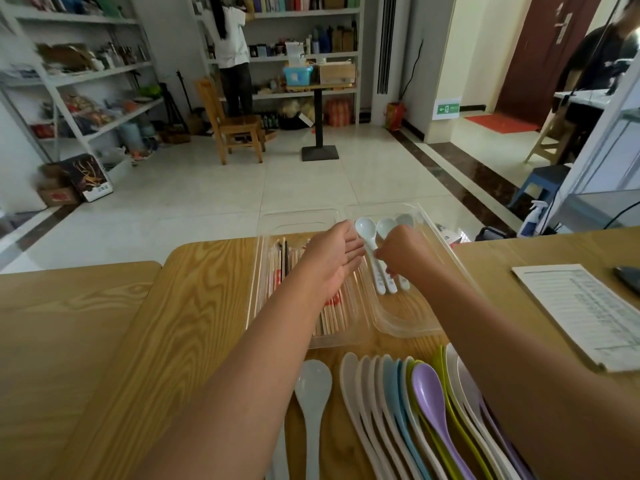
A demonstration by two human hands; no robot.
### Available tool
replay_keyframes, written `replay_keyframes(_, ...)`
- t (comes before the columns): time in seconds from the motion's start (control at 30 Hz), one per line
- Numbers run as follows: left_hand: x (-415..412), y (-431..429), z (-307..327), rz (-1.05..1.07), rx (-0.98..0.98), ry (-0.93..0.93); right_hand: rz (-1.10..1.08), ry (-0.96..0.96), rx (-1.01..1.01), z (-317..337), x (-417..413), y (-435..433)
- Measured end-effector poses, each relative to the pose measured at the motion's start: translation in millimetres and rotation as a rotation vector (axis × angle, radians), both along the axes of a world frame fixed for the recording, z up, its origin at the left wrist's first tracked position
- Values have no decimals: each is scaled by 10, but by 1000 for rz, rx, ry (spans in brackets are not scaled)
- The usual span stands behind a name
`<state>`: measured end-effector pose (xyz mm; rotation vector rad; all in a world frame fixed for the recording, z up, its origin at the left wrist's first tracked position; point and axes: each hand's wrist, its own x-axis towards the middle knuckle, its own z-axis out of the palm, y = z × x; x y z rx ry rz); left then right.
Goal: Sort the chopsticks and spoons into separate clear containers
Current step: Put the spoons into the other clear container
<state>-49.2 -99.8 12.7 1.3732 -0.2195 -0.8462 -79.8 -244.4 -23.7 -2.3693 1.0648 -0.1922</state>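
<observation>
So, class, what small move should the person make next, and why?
Probably release the white spoon and withdraw: the right hand pinches it, already lying beside two others in the right container, while a row of spoons waits on the table.

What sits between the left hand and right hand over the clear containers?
Head view: a pale white plastic spoon, bowl pointing away, lies between the left hand and right hand, inside the right clear plastic container.

Wooden chopsticks (330, 318) lying lengthwise in the left clear container (298, 216), three white spoons (382, 284) side by side in the right clear container (405, 320), pastel spoons (427, 400) overlapped in a row before both, one pale spoon (313, 386) lying apart at their left.
</observation>
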Motion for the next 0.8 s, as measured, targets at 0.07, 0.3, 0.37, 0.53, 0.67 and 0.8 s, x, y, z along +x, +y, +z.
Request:
replay_keyframes(0.07,-121,133,42,-1,-16,14,-4,-25,36,113,-131,104)
replay_keyframes(0.3,-784,1098,8,123,-125,66,103,-299,43,346,-1049,1078)
replay_keyframes(0.37,-997,1413,-110,151,-123,62,136,-305,125,268,-1274,1439)
replay_keyframes(0.53,-1357,2035,-431,231,-74,64,206,-216,145,-112,-1614,2117)
replay_keyframes(0.67,-1492,2267,-522,252,-60,85,197,-127,68,-384,-1689,2358)
replay_keyframes(0.8,-1568,2325,-484,241,-57,83,157,-107,22,-461,-1672,2379)
